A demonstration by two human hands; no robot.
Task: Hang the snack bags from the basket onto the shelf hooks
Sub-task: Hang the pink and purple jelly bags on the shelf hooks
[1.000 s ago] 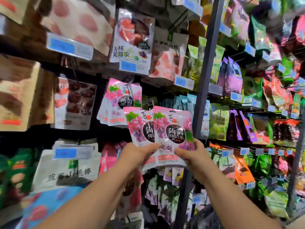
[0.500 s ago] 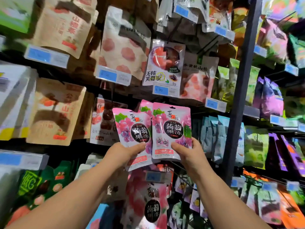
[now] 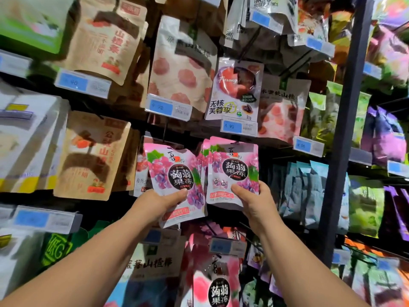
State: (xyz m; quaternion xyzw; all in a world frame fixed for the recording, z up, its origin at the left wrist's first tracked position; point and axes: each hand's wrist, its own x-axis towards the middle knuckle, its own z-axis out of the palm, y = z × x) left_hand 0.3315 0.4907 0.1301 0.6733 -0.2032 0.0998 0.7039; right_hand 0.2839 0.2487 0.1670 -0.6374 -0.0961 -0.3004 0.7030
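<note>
Left hand (image 3: 159,202) pinches the left pink bag (image 3: 172,171) low, right hand (image 3: 255,203) the right pink bag (image 3: 234,168); light, floppy, slick, so a higher grip likely steadies them.

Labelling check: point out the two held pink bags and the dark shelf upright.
left pink bag (image 3: 181,179), head view, black label oval.
right pink bag (image 3: 235,171), head view, black label oval.
shelf upright (image 3: 342,151), head view, middle of the post.

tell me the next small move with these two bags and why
Probably the right hand should ease the right bag up and back onto its hook: it sits directly in front of matching pink bags, higher than the left bag that the left hand holds. The hook is hidden.
</note>
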